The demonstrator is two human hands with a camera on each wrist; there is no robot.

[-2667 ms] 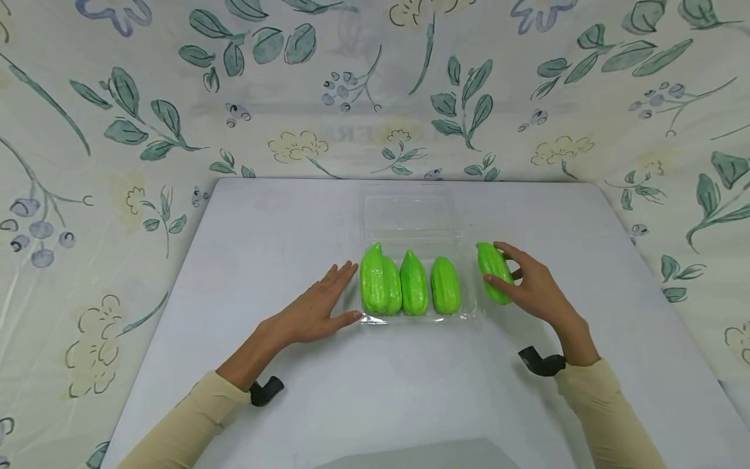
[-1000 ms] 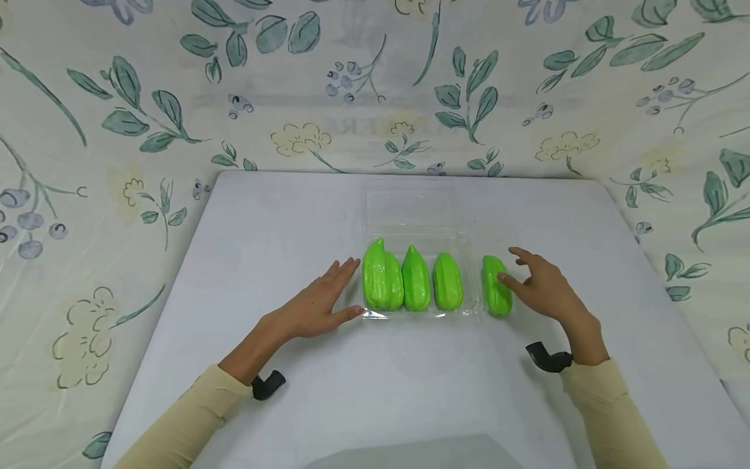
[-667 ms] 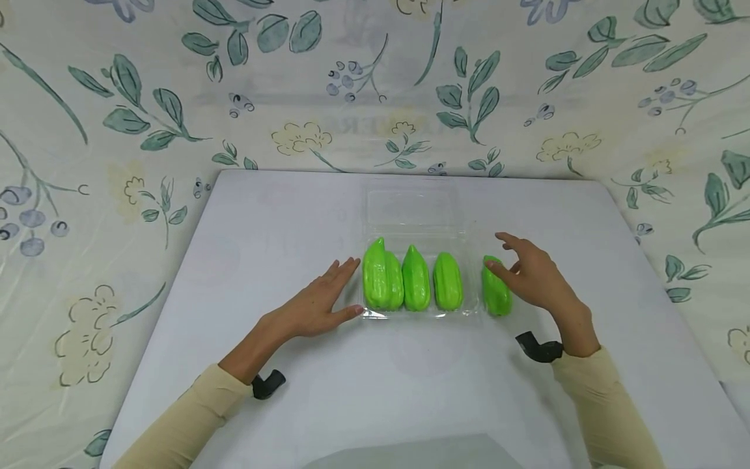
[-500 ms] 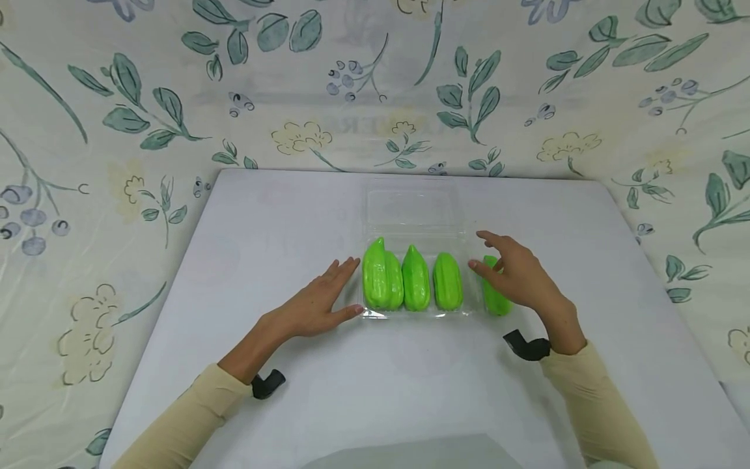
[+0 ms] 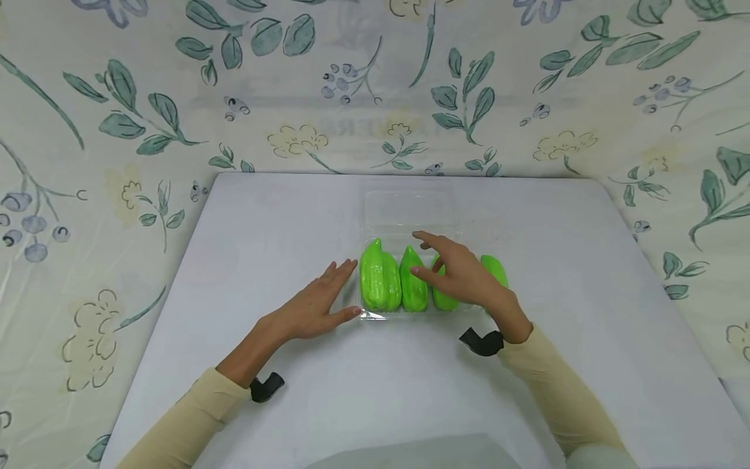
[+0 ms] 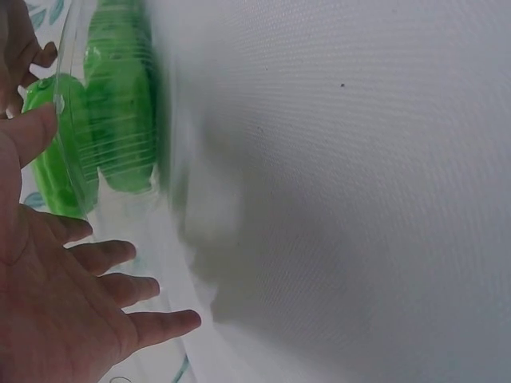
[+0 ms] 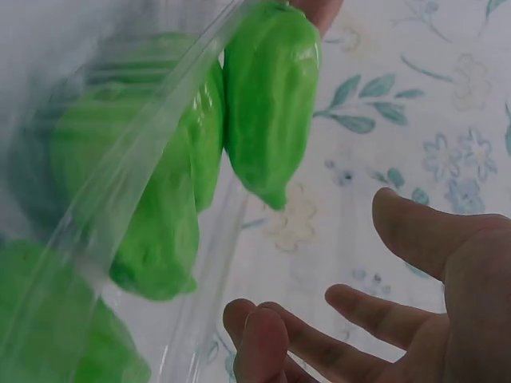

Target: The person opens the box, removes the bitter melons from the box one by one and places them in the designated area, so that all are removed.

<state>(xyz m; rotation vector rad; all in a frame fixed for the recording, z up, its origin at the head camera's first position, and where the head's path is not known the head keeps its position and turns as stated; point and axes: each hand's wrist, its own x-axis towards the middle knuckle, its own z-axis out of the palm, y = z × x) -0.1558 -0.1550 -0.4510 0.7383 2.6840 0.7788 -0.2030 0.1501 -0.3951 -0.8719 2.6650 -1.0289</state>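
Note:
A clear plastic clamshell box (image 5: 383, 316) lies open on the table, its lid (image 5: 410, 207) folded back to the far side. Inside are several glossy, ridged green vegetable-like pieces with pointed tips: a close pair (image 5: 379, 280) at the left, a middle one (image 5: 413, 296) and a right one (image 5: 445, 303) partly covered by my right hand. Another such piece (image 5: 494, 267) lies on the table just right of the box, partly behind my wrist. My left hand (image 5: 316, 303) is at the box's left edge, fingers straight. Over the box, my right hand (image 5: 463, 270) has spread fingers and holds nothing.
The white table (image 5: 328, 404) has its far edge against a flower-patterned cloth (image 5: 363, 85). A black wrist mount (image 5: 266, 388) sits under the left wrist, another black mount (image 5: 483, 342) under the right. A grey shape (image 5: 422, 453) shows at the near edge.
My right hand set a green piece down right of the box, let go and moved left over the box. The left hand has stayed at the box's left edge.

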